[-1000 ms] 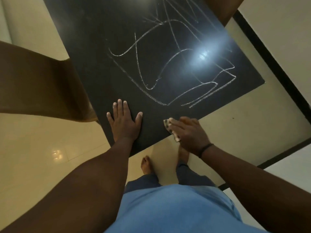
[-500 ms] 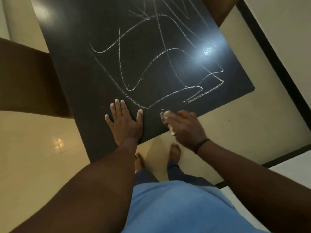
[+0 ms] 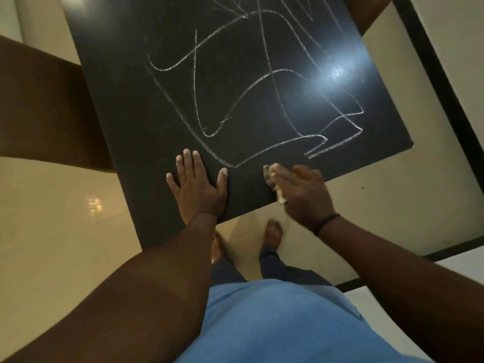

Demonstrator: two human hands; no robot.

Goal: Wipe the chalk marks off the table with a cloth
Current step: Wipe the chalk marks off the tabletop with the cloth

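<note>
A black table (image 3: 125, 106) is covered with looping white chalk marks (image 3: 262, 82) across its middle and far right. One small pale cloth (image 3: 272, 179), mostly hidden, sits at the table's near edge beneath the right hand (image 3: 301, 192), whose fingers curl over it. Two hands show: the left hand (image 3: 196, 187) lies flat on the table, fingers straight and slightly spread. Since a moment ago, the cloth hand has crept slightly farther onto the table, close to the nearest chalk line.
</note>
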